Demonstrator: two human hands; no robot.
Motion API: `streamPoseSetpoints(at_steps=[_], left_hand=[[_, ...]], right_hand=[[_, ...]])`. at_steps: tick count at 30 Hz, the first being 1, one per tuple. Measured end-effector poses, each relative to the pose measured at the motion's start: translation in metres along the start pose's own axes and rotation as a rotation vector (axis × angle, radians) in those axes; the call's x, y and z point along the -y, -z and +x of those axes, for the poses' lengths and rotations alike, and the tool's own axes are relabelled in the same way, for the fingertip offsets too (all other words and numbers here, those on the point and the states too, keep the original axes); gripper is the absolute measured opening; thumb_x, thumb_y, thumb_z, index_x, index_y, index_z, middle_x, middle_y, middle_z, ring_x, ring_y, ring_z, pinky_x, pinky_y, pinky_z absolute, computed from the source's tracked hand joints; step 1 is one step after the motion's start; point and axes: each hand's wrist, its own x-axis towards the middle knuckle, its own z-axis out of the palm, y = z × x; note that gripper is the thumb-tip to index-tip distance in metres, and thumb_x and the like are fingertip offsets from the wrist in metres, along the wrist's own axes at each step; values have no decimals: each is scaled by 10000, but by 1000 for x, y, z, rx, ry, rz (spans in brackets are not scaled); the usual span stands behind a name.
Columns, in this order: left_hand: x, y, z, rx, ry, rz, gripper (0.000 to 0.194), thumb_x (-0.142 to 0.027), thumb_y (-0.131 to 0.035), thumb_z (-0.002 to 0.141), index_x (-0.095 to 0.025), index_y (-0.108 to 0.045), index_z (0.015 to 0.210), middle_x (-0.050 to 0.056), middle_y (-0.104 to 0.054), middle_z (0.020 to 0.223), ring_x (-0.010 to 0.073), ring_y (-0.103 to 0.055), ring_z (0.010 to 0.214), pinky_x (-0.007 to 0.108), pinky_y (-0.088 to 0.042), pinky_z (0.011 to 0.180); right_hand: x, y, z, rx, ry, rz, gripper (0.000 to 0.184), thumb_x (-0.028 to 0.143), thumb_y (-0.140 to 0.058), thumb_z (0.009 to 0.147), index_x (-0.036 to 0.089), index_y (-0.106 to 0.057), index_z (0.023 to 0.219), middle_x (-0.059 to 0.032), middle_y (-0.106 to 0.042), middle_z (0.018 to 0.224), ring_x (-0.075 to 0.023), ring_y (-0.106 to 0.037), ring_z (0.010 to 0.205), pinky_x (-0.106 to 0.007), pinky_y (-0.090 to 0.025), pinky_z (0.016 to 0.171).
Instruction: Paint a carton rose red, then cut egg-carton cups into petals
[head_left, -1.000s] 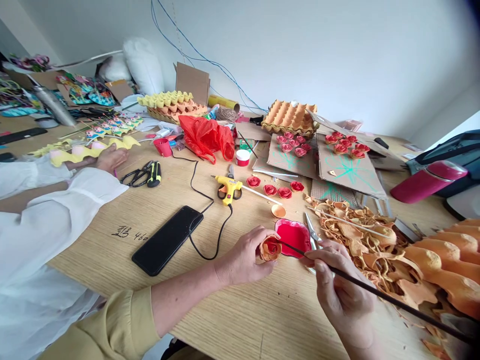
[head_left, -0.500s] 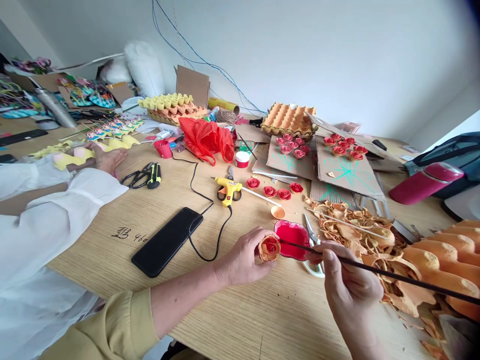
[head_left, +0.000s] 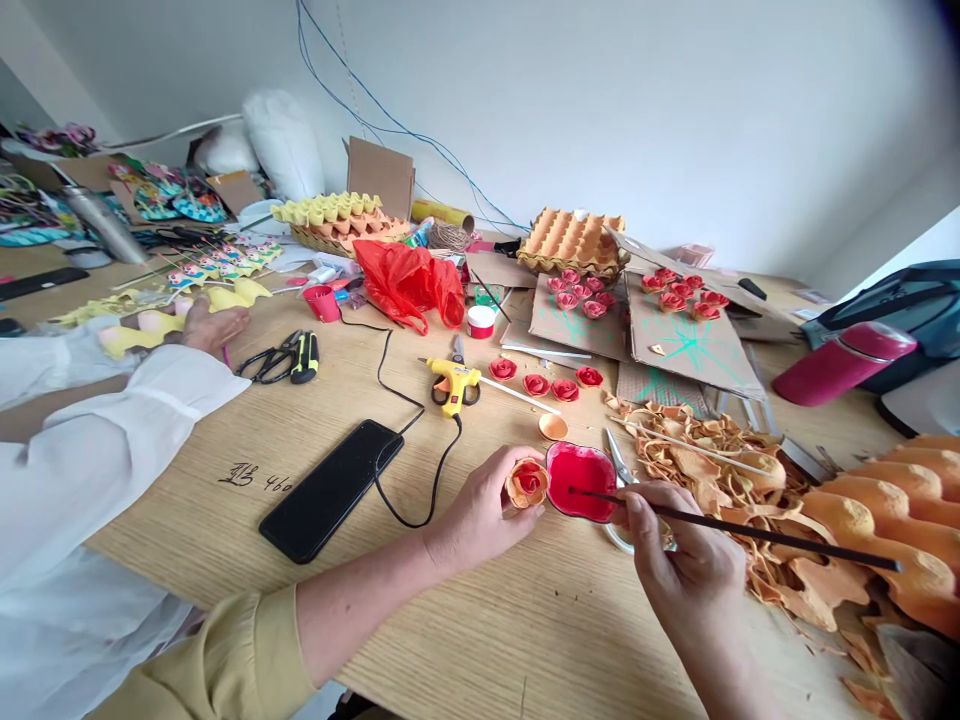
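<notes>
My left hand (head_left: pixel 484 510) holds a small orange paper rose (head_left: pixel 526 483) with a red-painted centre, just above the wooden table (head_left: pixel 480 620). My right hand (head_left: pixel 679 560) grips a long thin black paintbrush (head_left: pixel 750 526). The brush tip rests in the red paint of a small dish (head_left: pixel 583 480) that sits directly right of the rose. Scissors (head_left: pixel 621 470) lie partly under my right hand, beside the dish.
A black phone (head_left: pixel 331 489) and a corded yellow glue gun (head_left: pixel 452 382) lie left of the dish. Finished red roses (head_left: pixel 545 381) sit beyond it, with more on cardboard (head_left: pixel 694 340). Orange carton scraps (head_left: pixel 720 460) pile at right. Another person's hand (head_left: pixel 214 325) rests at left.
The brush tip left the rose and moved right into the red paint dish. My left hand shifted the rose slightly left and up.
</notes>
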Motion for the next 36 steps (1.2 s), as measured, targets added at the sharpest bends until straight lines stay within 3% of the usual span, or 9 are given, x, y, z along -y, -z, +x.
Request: streamPoseSetpoints(at_steps=[4,8,17,27,36], left_hand=[[5,0,3,-80,79,24,477,-69,-639,771,-214,-519,1209,77,-641,1178,212,-645,1084,339,-531,938],[10,1,7,-106,172,-63,479,-76,-659,755,-209,-507,1189,71,-636,1166,210,-644,1075,345,-531,933],[13,3,8,-99,198,-74,482,-102,-661,761,-216,-502,1202,48,-637,1115,186,-653,999,321,-537,890],[12,4,9,-72,239,-130,499,-118,-654,756,-214,-483,1215,28,-622,1030,171,-639,925,303,-533,843],[10,3,8,-56,173,-109,499,-86,-628,771,-210,-487,1233,67,-620,1158,182,-644,991,296,-550,840]], right_hand=[[2,0,0,5,-140,65,171,303,-528,996,224,-678,980,2,-709,727,-144,-666,623,-257,-516,601],[3,1,0,34,-216,153,204,337,-506,1001,215,-661,1055,-40,-741,839,-159,-705,705,-251,-551,609],[0,2,0,84,-61,37,161,286,-522,991,228,-670,962,-3,-726,737,-171,-699,657,-295,-557,676],[-2,-2,0,76,9,-11,122,254,-559,979,226,-650,903,-8,-732,813,-169,-710,720,-285,-531,690],[0,4,0,12,20,-24,89,224,-574,960,225,-654,921,5,-703,775,-168,-695,706,-298,-532,737]])
